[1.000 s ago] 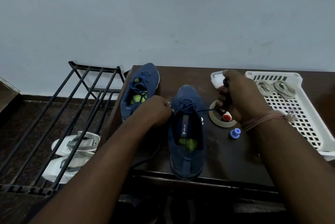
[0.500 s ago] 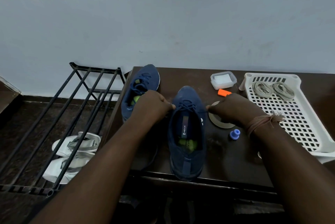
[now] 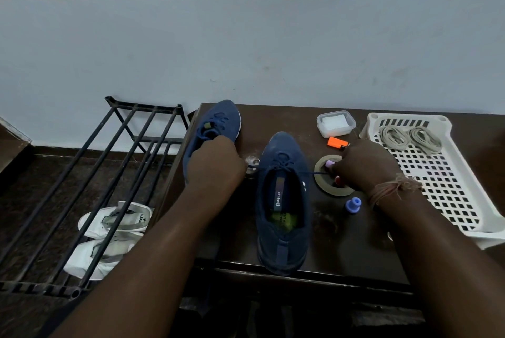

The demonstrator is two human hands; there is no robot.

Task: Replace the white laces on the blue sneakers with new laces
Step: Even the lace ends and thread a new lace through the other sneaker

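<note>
- Centrally, a blue sneaker [image 3: 282, 201] stands on the dark counter [image 3: 355, 250], toe pointing away, between the two hands.
- Left hand [image 3: 216, 165], closed, pinches a dark lace end [image 3: 252, 166] just left of the sneaker.
- Right hand [image 3: 366, 168], closed, pulls the other lace end [image 3: 314, 173] rightward, taut.
- Second blue sneaker [image 3: 218, 124] lies behind the left hand.
- Pale laces [image 3: 410, 136] rest in a white tray [image 3: 464, 201], far right.
</note>
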